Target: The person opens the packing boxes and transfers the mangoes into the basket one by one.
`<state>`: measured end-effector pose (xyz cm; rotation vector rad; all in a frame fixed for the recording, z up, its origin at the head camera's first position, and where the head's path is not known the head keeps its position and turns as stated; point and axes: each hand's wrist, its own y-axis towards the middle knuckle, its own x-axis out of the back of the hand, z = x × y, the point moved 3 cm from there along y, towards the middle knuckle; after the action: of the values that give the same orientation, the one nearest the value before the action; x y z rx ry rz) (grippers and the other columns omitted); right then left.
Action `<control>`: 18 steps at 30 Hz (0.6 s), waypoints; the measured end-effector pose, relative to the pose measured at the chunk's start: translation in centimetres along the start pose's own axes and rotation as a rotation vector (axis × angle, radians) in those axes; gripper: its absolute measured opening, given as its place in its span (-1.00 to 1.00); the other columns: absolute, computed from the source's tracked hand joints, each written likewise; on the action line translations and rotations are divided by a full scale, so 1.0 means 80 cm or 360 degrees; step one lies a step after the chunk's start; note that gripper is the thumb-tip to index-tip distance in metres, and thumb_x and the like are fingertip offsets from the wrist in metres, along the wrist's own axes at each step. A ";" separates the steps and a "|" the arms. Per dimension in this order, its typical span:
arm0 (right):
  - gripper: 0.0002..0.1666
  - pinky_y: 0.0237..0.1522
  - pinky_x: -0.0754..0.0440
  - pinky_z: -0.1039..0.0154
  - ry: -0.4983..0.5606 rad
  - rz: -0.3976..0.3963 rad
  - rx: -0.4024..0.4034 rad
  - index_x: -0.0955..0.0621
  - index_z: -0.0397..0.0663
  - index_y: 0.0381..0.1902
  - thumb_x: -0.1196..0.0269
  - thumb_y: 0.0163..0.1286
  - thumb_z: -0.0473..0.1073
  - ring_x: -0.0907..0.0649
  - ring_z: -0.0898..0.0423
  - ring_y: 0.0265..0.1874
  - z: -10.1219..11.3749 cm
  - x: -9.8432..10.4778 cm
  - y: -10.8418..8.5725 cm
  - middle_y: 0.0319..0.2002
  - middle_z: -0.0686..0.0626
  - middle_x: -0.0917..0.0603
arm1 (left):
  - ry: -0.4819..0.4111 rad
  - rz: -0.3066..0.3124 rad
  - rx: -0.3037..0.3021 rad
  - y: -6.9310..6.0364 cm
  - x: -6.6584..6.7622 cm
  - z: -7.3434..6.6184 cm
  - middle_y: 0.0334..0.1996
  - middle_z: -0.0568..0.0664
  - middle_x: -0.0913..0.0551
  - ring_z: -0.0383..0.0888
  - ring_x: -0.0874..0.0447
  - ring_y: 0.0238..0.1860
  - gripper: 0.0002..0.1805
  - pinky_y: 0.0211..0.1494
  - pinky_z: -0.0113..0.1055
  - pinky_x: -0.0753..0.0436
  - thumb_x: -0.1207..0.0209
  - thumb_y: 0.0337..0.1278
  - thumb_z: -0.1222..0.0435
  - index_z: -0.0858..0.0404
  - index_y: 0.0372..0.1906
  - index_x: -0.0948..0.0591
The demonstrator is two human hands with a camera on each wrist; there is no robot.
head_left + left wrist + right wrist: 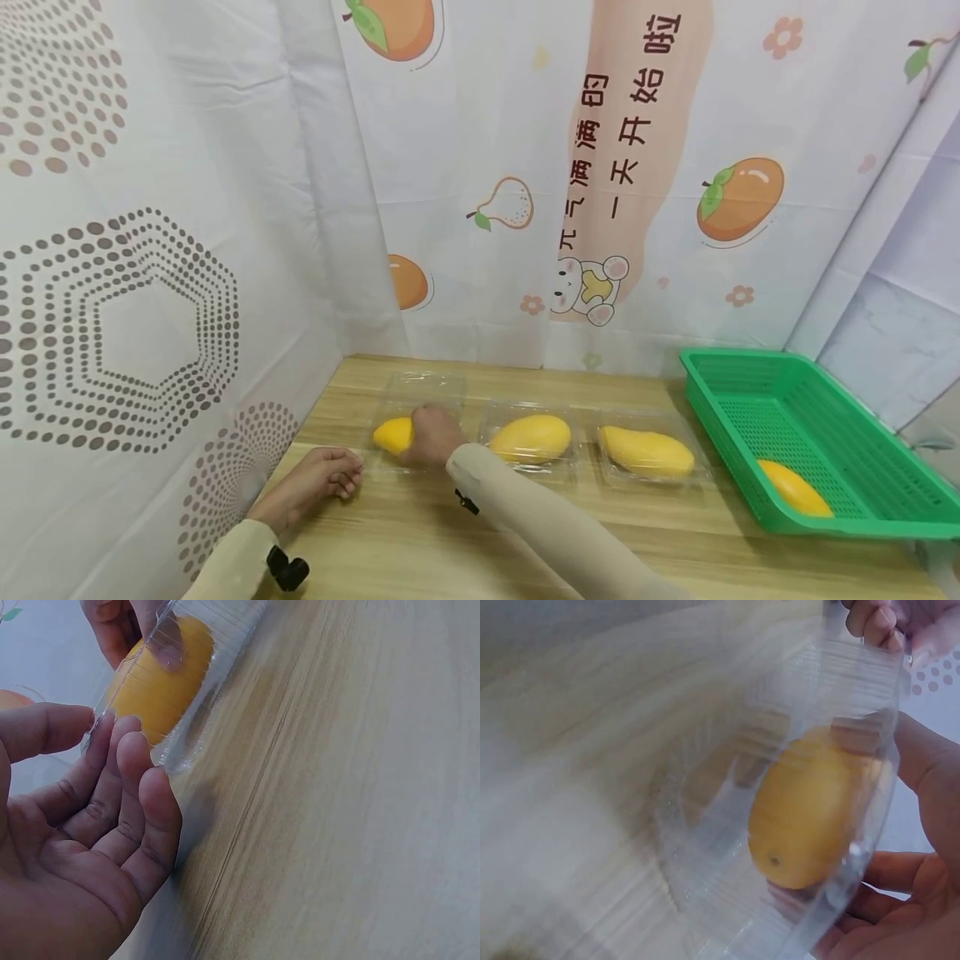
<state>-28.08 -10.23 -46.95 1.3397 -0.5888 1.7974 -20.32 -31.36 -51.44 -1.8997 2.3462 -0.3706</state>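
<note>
A yellow mango lies in an open clear plastic box at the left of the row. My right hand reaches in and grips the mango, thumb and fingers on opposite sides of it. At the box's left edge, my left hand pinches the thin plastic rim between thumb and index finger, as the left wrist view shows; its other fingers are bent beside the box. The mango shows through the ribbed plastic wall.
Two more clear boxes, each with a mango, stand to the right on the wooden table. Beyond them, a green basket holds one mango. Printed curtains hang behind and at the left.
</note>
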 end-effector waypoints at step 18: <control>-0.39 -0.33 -0.52 0.35 0.0014 -0.0021 0.0025 -0.70 -0.12 -0.04 -0.59 0.08 0.13 -0.51 0.19 -0.38 -0.005 0.020 -0.007 -0.31 0.07 -0.60 | 0.0054 0.0030 -0.0015 0.000 -0.001 0.000 -0.26 0.10 -0.68 -0.15 -0.63 -0.31 -0.63 -0.20 -0.30 -0.70 -0.11 0.50 0.27 0.59 0.02 -0.55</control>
<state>-28.02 -9.04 -45.61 1.3425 -0.5606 1.8002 -20.28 -31.31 -51.46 -1.8891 2.3894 -0.3938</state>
